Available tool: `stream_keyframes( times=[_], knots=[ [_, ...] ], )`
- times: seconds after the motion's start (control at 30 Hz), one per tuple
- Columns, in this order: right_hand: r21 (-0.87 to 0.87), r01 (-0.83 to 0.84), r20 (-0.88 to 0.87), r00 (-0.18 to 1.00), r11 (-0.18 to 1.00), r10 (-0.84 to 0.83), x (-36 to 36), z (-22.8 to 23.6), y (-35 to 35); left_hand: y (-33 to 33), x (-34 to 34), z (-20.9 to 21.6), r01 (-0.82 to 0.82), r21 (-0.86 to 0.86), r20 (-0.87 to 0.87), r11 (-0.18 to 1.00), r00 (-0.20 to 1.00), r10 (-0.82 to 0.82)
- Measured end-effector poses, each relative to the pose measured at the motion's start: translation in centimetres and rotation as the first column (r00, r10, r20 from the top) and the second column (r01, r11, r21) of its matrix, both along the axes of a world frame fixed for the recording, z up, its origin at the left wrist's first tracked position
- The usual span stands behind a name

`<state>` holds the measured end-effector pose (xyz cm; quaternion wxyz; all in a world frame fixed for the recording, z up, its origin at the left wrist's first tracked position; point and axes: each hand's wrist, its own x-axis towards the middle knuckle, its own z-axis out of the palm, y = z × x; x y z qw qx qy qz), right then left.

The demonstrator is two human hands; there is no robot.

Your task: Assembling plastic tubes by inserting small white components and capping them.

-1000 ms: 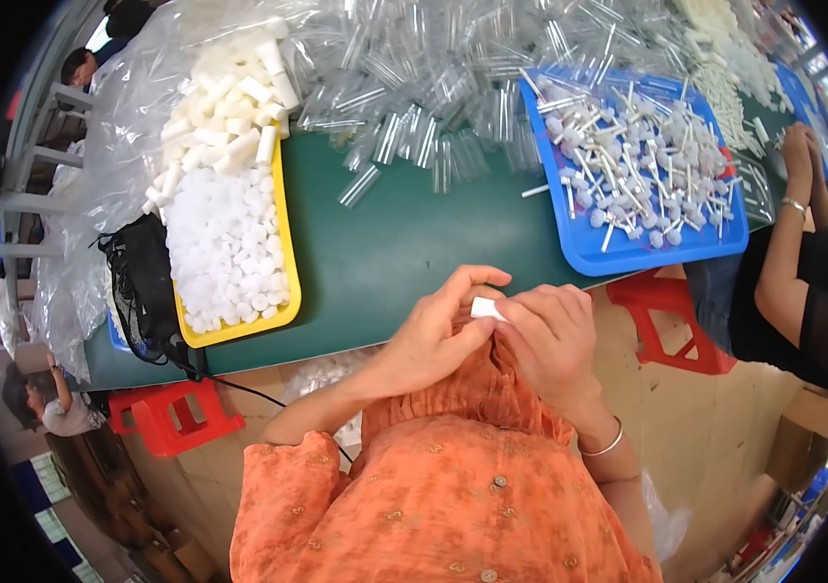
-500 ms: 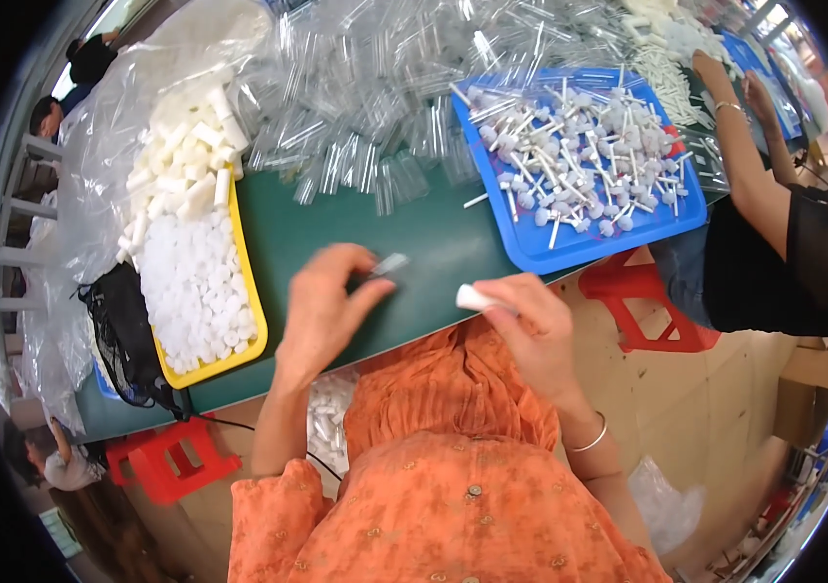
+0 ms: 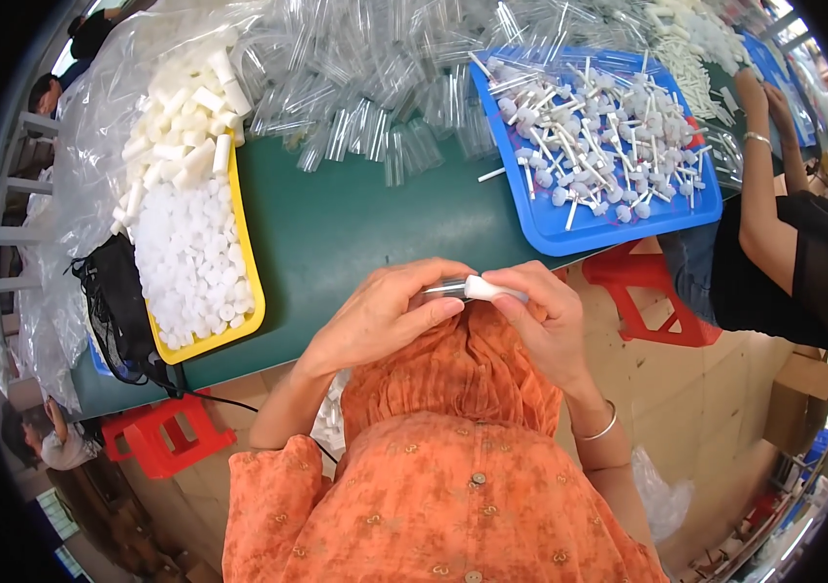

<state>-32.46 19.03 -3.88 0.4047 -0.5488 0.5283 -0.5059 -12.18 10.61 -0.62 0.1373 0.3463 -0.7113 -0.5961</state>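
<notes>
My left hand (image 3: 387, 313) pinches a short clear plastic tube (image 3: 443, 288) at the near edge of the green table (image 3: 355, 228). My right hand (image 3: 542, 316) grips a white cap (image 3: 484, 288) whose end meets the tube's open end. Both hands sit close together over my orange-clad lap. Beyond them lies a heap of clear tubes (image 3: 385, 78) along the far side of the table.
A yellow tray (image 3: 244, 267) of white caps and foam pieces sits at the left. A blue tray (image 3: 618, 219) of white-headed sticks sits at the right. Another person's arm (image 3: 773, 165) reaches in at the right. A black bag (image 3: 118, 301) and red stools (image 3: 166, 432) lie nearby.
My left hand had reached out over the table and taken a clear tube. It has drawn back to my lap and the tube now meets the white cap in my right hand.
</notes>
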Motion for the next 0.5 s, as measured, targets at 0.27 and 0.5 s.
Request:
stream_keyframes(
  times=[0.27,0.5],
  knots=[
    [-0.087,-0.046,-0.283,0.959,0.995,0.019,-0.1,0.4,-0.1,0.4,0.0,-0.1,0.005,-0.236,0.028,0.972,1.0,0.002],
    [-0.31,-0.104,-0.454,0.89,0.945,-0.051,-0.9,1.1,-0.4,0.5,-0.9,2.0,0.115,-0.149,0.141,0.982,0.986,-0.094]
  ],
)
